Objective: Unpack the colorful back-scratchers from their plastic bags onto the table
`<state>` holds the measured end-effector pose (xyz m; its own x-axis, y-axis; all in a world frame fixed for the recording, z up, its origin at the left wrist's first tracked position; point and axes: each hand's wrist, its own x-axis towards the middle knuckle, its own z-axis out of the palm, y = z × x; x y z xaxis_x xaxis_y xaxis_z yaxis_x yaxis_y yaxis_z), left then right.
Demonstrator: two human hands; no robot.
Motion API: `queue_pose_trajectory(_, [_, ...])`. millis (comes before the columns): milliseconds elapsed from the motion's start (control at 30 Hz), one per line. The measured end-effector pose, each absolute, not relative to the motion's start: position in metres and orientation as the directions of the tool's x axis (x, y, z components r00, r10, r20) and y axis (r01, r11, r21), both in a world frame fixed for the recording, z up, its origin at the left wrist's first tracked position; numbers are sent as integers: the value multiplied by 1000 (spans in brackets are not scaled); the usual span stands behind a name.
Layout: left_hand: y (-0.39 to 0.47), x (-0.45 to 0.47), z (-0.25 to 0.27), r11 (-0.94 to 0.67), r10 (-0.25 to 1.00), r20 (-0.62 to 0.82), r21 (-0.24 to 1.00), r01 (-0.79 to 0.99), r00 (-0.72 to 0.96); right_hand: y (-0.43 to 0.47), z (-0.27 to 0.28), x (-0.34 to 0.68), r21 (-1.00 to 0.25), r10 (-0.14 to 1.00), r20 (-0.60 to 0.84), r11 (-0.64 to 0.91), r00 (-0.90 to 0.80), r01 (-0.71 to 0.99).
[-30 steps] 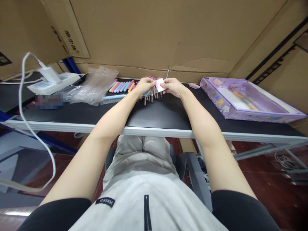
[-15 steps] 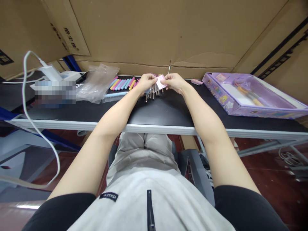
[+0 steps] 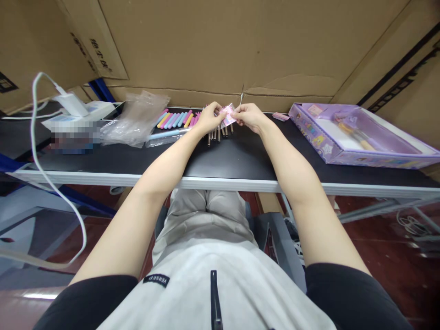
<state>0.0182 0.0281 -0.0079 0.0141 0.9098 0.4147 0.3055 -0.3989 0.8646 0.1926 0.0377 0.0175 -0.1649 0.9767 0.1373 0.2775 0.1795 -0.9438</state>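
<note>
Between my two hands is a small pink printed packet (image 3: pixel 228 115), partly see-through and shiny. My left hand (image 3: pixel 211 118) grips its left side, thumb and fingers closed. At its right edge, my right hand (image 3: pixel 250 117) pinches the packet between thumb and fingertips. Below and behind it, several metallic-ended sticks (image 3: pixel 215 136) lie on the black tabletop, partly hidden by my left hand. To the left is a row of pink, yellow, blue and purple pen-like sticks (image 3: pixel 175 119). A light blue stick in a clear sleeve (image 3: pixel 167 135) lies in front of that row.
Clear plastic bags (image 3: pixel 132 121) lie at the left, beside a white power strip (image 3: pixel 80 112) with a plugged charger and cable. On the right is an open purple box (image 3: pixel 330 137) with things inside. A small pink piece (image 3: pixel 281 117) lies near it. Cardboard (image 3: pixel 206 50) walls the back.
The pink packet has turned slightly and shifted a little left between my hands. My left fingers have moved up slightly along it. Both hands keep their grip.
</note>
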Motion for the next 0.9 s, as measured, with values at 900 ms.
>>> queue_pose_trajectory(900, [52, 7, -30, -570, 811, 506, 568, 593, 295, 43, 20, 196, -904, 985, 168, 173, -48, 390])
